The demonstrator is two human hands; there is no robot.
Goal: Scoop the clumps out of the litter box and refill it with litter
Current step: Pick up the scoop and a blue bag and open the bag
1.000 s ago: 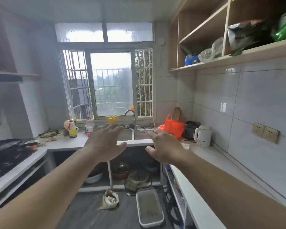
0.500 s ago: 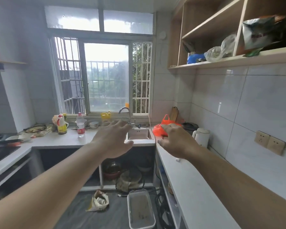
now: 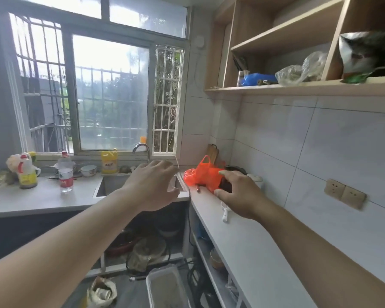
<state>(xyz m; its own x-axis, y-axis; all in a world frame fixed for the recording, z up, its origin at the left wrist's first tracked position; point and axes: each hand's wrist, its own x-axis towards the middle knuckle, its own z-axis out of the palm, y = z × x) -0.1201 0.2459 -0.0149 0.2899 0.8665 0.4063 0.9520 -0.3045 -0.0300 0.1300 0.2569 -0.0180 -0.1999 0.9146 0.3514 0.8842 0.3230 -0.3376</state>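
Two bare arms are stretched forward over a narrow kitchen. The left hand (image 3: 152,185) is held palm down above the near right corner of the sink (image 3: 111,185), fingers loosely spread and curled, gripping nothing. The right hand (image 3: 237,192) is extended over the right-hand counter (image 3: 253,245), its fingers parted and reaching just beside an orange plastic bag (image 3: 201,177); whether the fingertips touch the bag or the dark object behind it cannot be told, and nothing is seen clasped. A small white tool (image 3: 225,213) is partly hidden under this hand on the counter.

The litter box (image 3: 165,287), a pale rectangular tray holding grey litter, is seen on the floor at the near bottom edge, below the hands and beside the counter's open shelving. An opened bag (image 3: 101,291) is slumped on the floor to its left.

On the far counter, left of the sink, a clear bottle with a red label (image 3: 65,172) and a yellow-labelled bottle (image 3: 27,172) are stood; a yellow jug (image 3: 109,162) is placed at the window sill. Its label carries print too blurred to be read, as is the writing on the other bottles.
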